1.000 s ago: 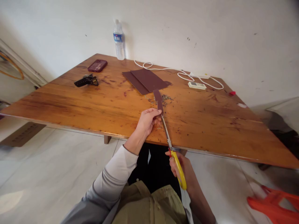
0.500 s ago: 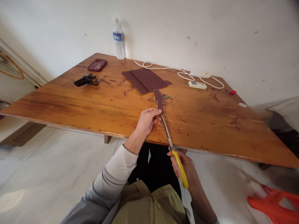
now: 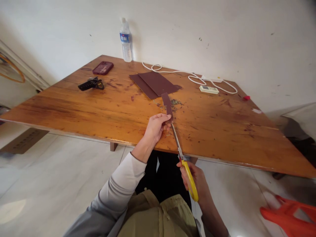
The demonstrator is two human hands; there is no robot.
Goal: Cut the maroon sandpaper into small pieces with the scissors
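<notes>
My left hand (image 3: 156, 126) pinches a narrow dark-brown strip (image 3: 169, 110), which looks like sandpaper, above the front part of the table. My right hand (image 3: 196, 177) grips the yellow handles of a pair of scissors (image 3: 178, 144). Their blades point away from me, with the tips at the strip's near end beside my left fingertips. Whether the blades touch the strip I cannot tell. Small cut scraps (image 3: 175, 103) lie scattered around and beyond the strip. Two larger brown sheets (image 3: 158, 83) overlap on the table just past it.
On the wooden table (image 3: 222, 131) stand or lie a water bottle (image 3: 125, 42), a dark-red phone (image 3: 103, 67), keys with a black holder (image 3: 91, 84), a white cable (image 3: 170, 71) and a remote control (image 3: 208, 89). A red-orange plastic object (image 3: 286, 214) is at the lower right.
The scissors' tips have drawn back very slightly from my left fingers. Both hands hold nearly the same places; the view has shifted a little.
</notes>
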